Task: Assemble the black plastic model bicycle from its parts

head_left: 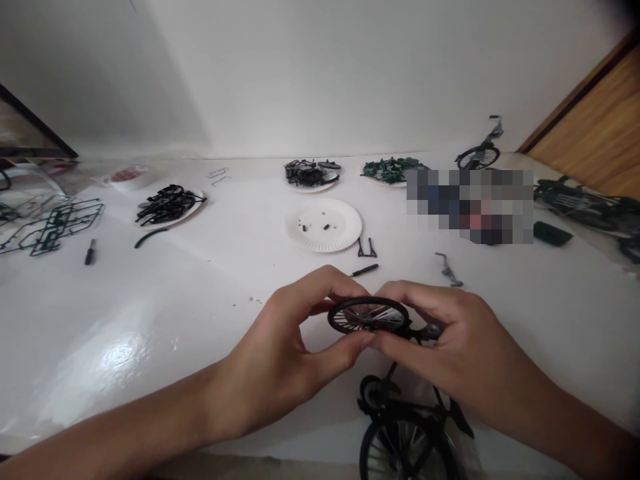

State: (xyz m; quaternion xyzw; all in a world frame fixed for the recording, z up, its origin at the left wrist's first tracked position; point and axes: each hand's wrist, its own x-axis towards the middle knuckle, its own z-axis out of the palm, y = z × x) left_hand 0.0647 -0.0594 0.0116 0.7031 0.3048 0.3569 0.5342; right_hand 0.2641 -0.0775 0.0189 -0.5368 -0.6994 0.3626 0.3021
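Both hands grip a black model bicycle (405, 405) over the front of the table. My left hand (295, 340) pinches its spoked upper wheel (369, 315) near the hub, thumb below and fingers behind. From the other side, my right hand (445, 340) closes on the same wheel and the frame beside it; its thumb tip meets the left thumb at the hub. The bicycle's other wheel (407, 450) hangs toward me, cut off by the lower picture edge. Fingers behind the upper wheel are partly hidden.
Beyond my hands lie a paper plate (345, 217) with tiny parts, a black-handled screwdriver (366, 269), a U-shaped black part (367, 248) and a grey handlebar piece (449, 270). Plates of black parts (170, 205) and green parts (393, 170) stand farther back. A blurred patch covers the right.
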